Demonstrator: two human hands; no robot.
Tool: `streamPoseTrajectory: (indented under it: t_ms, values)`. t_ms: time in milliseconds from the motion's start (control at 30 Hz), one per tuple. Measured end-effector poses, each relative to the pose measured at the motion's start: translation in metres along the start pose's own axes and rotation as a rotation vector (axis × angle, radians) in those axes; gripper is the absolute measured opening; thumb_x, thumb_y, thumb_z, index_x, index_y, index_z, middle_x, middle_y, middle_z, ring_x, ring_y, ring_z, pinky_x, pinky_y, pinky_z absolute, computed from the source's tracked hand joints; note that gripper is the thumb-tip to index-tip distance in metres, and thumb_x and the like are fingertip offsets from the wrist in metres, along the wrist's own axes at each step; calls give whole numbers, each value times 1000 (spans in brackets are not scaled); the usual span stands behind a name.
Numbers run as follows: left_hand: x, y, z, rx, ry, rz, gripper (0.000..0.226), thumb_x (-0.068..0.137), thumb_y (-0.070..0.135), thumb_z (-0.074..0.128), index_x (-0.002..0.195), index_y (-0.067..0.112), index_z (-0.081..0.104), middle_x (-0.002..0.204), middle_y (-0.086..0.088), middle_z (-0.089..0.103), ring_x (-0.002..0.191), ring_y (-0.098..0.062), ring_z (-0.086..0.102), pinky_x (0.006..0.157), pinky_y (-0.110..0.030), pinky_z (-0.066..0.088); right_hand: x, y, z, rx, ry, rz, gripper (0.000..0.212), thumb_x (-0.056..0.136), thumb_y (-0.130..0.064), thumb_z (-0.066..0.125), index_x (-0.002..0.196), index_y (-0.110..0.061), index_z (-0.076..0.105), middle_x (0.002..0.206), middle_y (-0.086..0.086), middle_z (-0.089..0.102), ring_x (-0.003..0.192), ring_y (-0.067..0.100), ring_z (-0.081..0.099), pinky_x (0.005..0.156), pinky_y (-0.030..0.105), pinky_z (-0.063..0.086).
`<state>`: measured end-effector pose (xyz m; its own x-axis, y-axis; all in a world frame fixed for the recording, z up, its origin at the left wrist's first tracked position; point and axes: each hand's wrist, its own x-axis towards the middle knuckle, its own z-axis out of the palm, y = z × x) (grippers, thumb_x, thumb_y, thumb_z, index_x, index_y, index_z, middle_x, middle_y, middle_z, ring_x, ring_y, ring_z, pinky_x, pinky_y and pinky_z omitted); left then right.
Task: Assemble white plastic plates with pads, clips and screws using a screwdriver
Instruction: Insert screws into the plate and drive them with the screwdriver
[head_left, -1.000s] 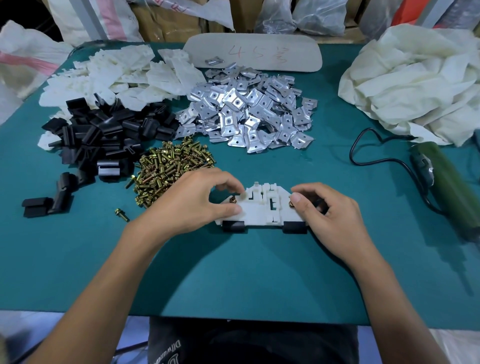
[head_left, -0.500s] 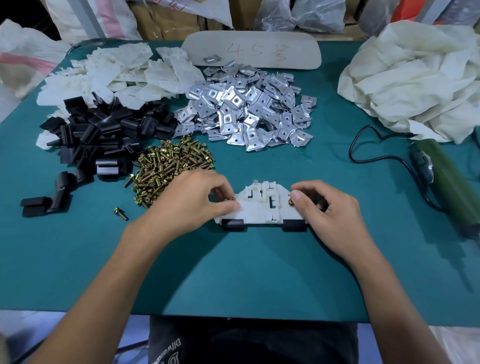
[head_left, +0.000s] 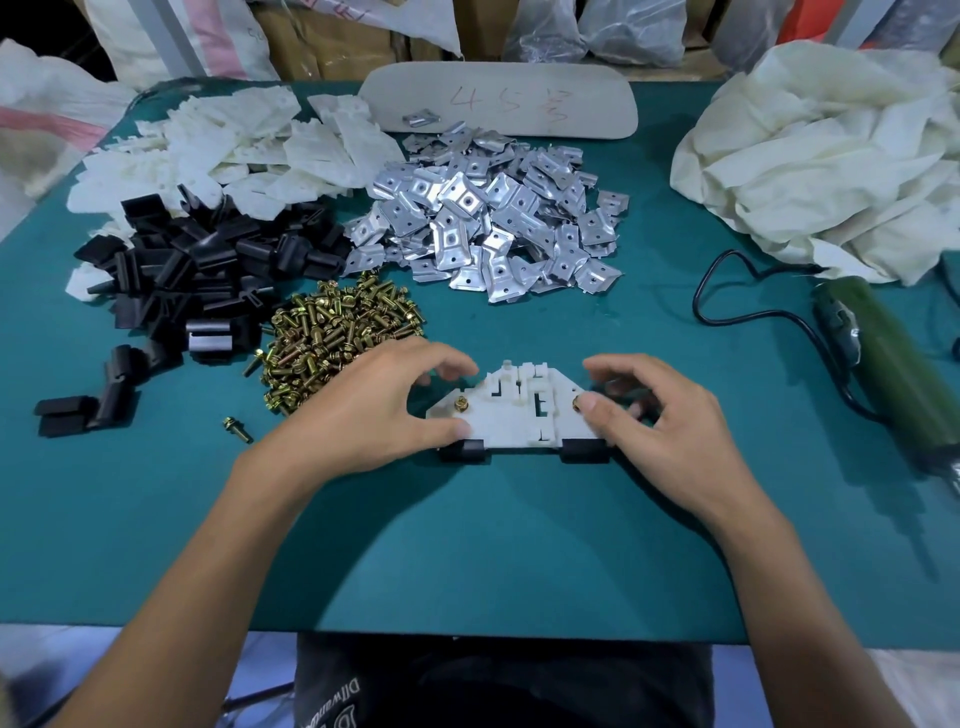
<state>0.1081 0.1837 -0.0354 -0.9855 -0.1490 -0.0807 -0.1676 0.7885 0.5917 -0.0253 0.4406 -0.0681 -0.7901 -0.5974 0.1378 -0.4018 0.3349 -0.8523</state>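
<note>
A white plastic plate (head_left: 519, 415) lies flat on the green table (head_left: 467, 545) in front of me. Two black pads (head_left: 464, 451) sit under its near edge, and a brass screw stands in each end: left screw (head_left: 460, 402), right screw (head_left: 575, 404). My left hand (head_left: 374, 410) rests its thumb on the plate's near left corner, with the fingers arched above and off the left screw. My right hand (head_left: 660, 421) holds the plate's right end, thumb against the right screw and fingers curled beside the edge.
Left of the plate lies a pile of brass screws (head_left: 332, 332), with one loose screw (head_left: 236, 428). Behind are black pads (head_left: 197, 270), white plates (head_left: 208, 156) and metal clips (head_left: 493, 228). A green electric screwdriver (head_left: 893, 374) with its cable lies at the right, under a white heap (head_left: 831, 166).
My left fingers pinched the left screw before; now they have let go and lifted, leaving the screw standing in the plate. The right hand has stayed at the right screw.
</note>
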Motion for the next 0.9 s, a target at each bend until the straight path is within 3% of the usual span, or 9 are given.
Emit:
streamPoseTrajectory:
  t_ms: [100, 200, 267, 333, 400, 600, 700, 800, 900]
  values:
    - [-4, 1, 8, -61, -22, -47, 84, 62, 77, 74, 136, 47, 46, 134, 31, 45, 123, 11, 40, 96, -20, 39, 7, 0, -32, -119, 149, -10, 20, 93, -30, 71, 109, -42, 68, 108, -19, 71, 99, 3, 64, 92, 21, 48]
    - [-5, 8, 22, -7, -17, -5, 107, 59, 83, 71, 149, 41, 31, 147, 24, 36, 135, 4, 26, 107, -26, 29, 17, 17, -90, -462, 386, -22, 36, 92, -43, 60, 118, -19, 70, 113, 9, 73, 107, 26, 63, 101, 45, 48]
    - [0, 14, 33, -1, 25, 17, 110, 60, 82, 71, 152, 39, 29, 149, 22, 35, 134, 2, 23, 107, -25, 26, 22, 38, -131, -670, 460, 161, 55, 89, -54, 53, 128, -16, 61, 122, 26, 65, 114, 45, 58, 101, 59, 46]
    - [5, 19, 42, -2, 87, 29, 104, 64, 78, 72, 151, 36, 33, 148, 18, 39, 132, -1, 27, 105, -23, 25, 24, 54, -158, -689, 364, 496, 84, 78, -75, 44, 139, -18, 46, 135, 31, 55, 121, 53, 52, 105, 65, 43]
    - [11, 23, 50, -4, 125, 43, 99, 67, 75, 71, 150, 34, 37, 145, 15, 44, 127, -3, 31, 101, -22, 26, 23, 65, -171, -661, 238, 660, 103, 65, -89, 38, 141, -21, 42, 133, 28, 58, 117, 52, 56, 101, 64, 46]
    - [28, 25, 56, -18, 124, 30, 103, 66, 80, 68, 152, 34, 34, 146, 13, 43, 128, -8, 33, 103, -26, 28, 24, 66, -183, -751, 56, 706, 119, 46, -107, 47, 143, -41, 28, 115, 10, 55, 95, 39, 57, 79, 51, 46]
    - [34, 27, 59, 38, 102, 44, 107, 63, 88, 62, 152, 38, 31, 148, 15, 43, 131, -9, 32, 101, -26, 24, 20, 62, -183, -713, 99, 693, 113, 49, -91, 65, 138, -30, 33, 102, 6, 53, 84, 34, 54, 72, 47, 46]
    - [35, 26, 63, 46, 143, 46, 101, 64, 90, 60, 149, 41, 37, 142, 17, 48, 125, -7, 34, 99, -25, 26, 14, 57, -179, -654, 192, 694, 86, 55, -73, 82, 112, -18, 48, 85, 4, 58, 75, 31, 59, 70, 48, 54]
    - [35, 24, 66, 34, 169, 45, 99, 63, 89, 60, 148, 42, 39, 139, 19, 49, 122, -6, 35, 97, -26, 27, 7, 46, -182, -513, 177, 717, 80, 37, -78, 85, 84, -15, 68, 69, 9, 71, 59, 33, 69, 56, 46, 60]
